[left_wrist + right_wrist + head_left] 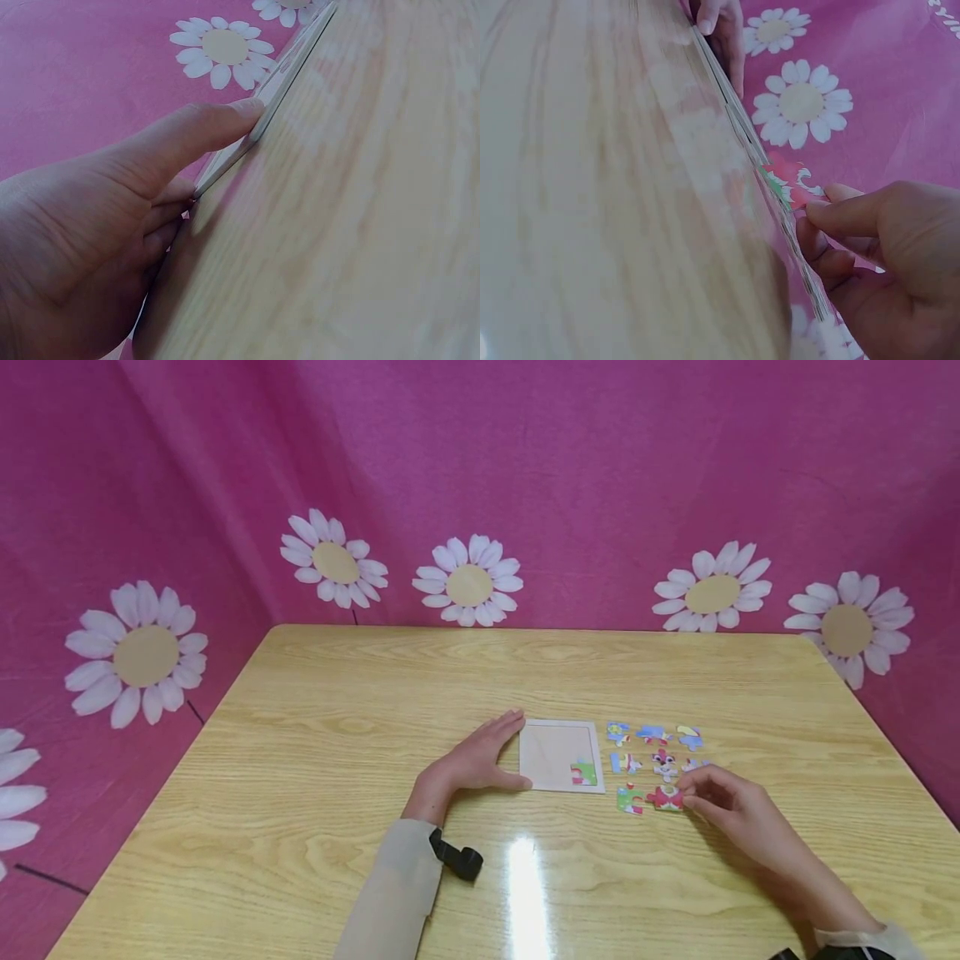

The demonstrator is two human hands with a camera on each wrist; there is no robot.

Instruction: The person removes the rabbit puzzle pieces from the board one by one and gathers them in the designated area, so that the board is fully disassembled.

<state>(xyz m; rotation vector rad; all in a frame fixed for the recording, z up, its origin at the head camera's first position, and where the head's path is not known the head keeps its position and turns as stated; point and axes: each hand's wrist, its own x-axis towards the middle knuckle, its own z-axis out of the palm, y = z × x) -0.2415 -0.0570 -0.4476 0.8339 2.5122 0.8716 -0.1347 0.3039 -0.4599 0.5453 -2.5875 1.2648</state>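
Note:
In the head view a square wooden puzzle tray (551, 747) lies on the table, with one green-and-red puzzle piece (585, 772) in its lower right corner. My left hand (480, 762) rests against the tray's left side, thumb and fingers spread and fairly straight; the left wrist view has the thumb (225, 124) on the tray's near corner. Between thumb and fingertips, my right hand (738, 814) pinches a red puzzle piece (666, 797), tilted up from the table in the right wrist view. Close by lies a green puzzle piece (629, 799). Part of one middle-row piece is hidden behind the right hand.
Several loose puzzle pieces lie in rows right of the tray, among them one with an animal face (663, 763) and a blue one (690, 737). The wood-grain table (337, 710) meets a pink daisy-print cloth (570, 485) at its back and sides.

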